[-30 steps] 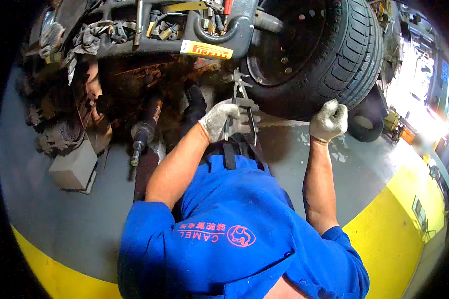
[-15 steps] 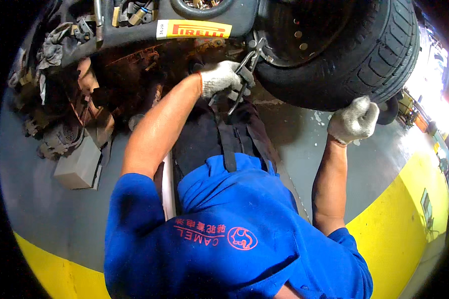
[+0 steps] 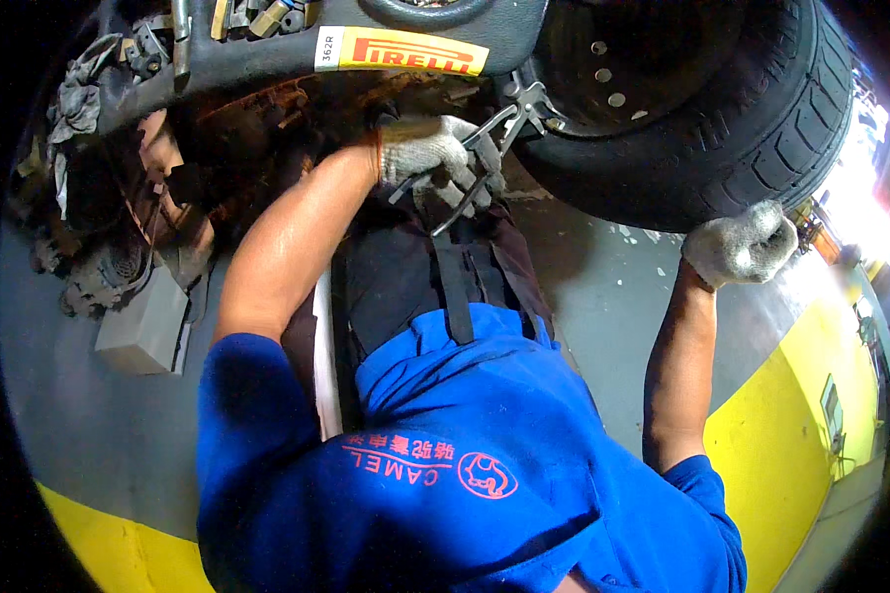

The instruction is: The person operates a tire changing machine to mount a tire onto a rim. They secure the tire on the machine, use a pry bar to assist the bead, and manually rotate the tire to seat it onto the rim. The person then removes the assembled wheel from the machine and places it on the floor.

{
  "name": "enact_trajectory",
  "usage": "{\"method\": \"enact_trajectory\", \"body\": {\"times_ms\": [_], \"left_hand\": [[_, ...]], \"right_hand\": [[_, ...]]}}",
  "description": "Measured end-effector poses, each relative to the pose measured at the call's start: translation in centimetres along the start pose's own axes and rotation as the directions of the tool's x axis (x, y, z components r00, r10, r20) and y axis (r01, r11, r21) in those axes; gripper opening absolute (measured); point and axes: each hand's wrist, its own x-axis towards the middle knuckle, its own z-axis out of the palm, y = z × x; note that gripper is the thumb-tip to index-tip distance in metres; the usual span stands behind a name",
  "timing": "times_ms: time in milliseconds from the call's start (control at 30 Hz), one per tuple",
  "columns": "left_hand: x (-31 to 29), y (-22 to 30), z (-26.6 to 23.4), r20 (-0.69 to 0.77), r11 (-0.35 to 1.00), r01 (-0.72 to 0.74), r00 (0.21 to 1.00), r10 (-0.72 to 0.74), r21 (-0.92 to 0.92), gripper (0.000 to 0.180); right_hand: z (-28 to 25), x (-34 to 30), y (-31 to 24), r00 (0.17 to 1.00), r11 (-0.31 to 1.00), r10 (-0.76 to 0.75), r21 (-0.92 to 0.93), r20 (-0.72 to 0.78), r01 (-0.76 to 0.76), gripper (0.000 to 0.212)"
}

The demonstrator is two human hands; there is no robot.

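Currently, we are gripping the pliers (image 3: 520,108) in our left hand (image 3: 430,158), their head sitting at the wheel (image 3: 727,163); positioning seems done, a bite unconfirmed. We are holding our right hand (image 3: 741,245) closed beside the wheel, contents unclear.

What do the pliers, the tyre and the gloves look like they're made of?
Pliers: probably steel; the grey surface has a dull metallic sheen.
Tyre: almost surely rubber, dull black with grooved tread.
Gloves: seemingly knitted fabric, matt off-white and soiled, following the fingers' bends; cotton or synthetic, I can't tell.
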Motion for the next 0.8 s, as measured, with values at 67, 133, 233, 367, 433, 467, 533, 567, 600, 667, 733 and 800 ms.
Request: {"method": "enact_trajectory", "body": {"times_ms": [67,133,233,367,433,467,533,567,600,667,733,800], "left_hand": [[0.1,0.3,-0.5,0.005,1.0,-0.003,1.0,0.003,0.001,0.037],[0.2,0.4,-1.7,0.091,0.99,0.044,0.995,-0.033,-0.131,0.035],[0.4,0.8,-2.8,0.125,0.996,0.05,0.991,-0.041,-0.075,0.038],[0.6,1.6,-3.4,0.116,0.997,0.066,0.991,-0.07,0.037,0.038],[1.1,1.7,-3.6,0.108,0.994,0.07,0.991,-0.08,0.089,0.038],[1.0,1.6,-3.9,0.138,0.997,0.055,0.988,-0.062,0.055,0.039],[1.3,1.2,-4.8,0.196,0.999,0.028,0.98,-0.025,-0.015,0.04],[2.1,0.6,-5.6,0.238,0.999,0.017,0.971,-0.005,-0.047,0.04],[3.2,-1.0,-7.2,0.194,0.999,-0.016,0.981,0.01,0.029,0.037],[4.9,-0.8,-6.8,0.058,0.938,-0.06,0.997,0.042,0.342,0.031],[3.9,0.1,-4.2,-0.078,0.83,-0.034,0.993,0.093,0.557,0.032],[3.3,-0.1,-2.9,-0.122,0.819,-0.02,0.987,0.109,0.573,0.04]], "right_hand": [[0.1,-0.1,0.1,0.999,0.999,0.036,0.009,-0.002,-0.036,0.022],[-0.1,-0.1,0.4,1.0,1.0,-0.006,-0.02,0.006,0.006,0.024],[0.3,-1.0,0.6,0.981,0.973,0.191,0.137,-0.026,-0.185,0.025],[0.2,-1.0,0.6,0.992,0.987,0.125,0.103,-0.001,-0.124,0.024],[0.0,-1.0,1.6,0.998,0.995,0.066,0.081,-0.015,-0.064,0.023],[0.3,-1.2,1.2,0.991,0.983,0.127,0.142,-0.038,-0.12,0.022],[-1.0,-1.7,2.7,0.991,0.992,0.113,0.041,0.073,-0.116,0.018],[-1.4,-1.6,3.5,0.994,0.996,0.071,0.045,0.086,-0.075,0.018],[-1.4,-1.5,3.8,0.994,0.997,0.034,0.068,0.104,-0.042,0.018],[-1.1,-1.5,3.5,0.997,0.994,0.043,0.099,0.06,-0.049,0.019],[0.3,-1.3,1.6,0.988,0.975,0.149,0.171,-0.038,-0.141,0.023],[-0.5,-1.5,2.0,0.998,0.998,0.047,0.045,0.042,-0.049,0.03]]}}
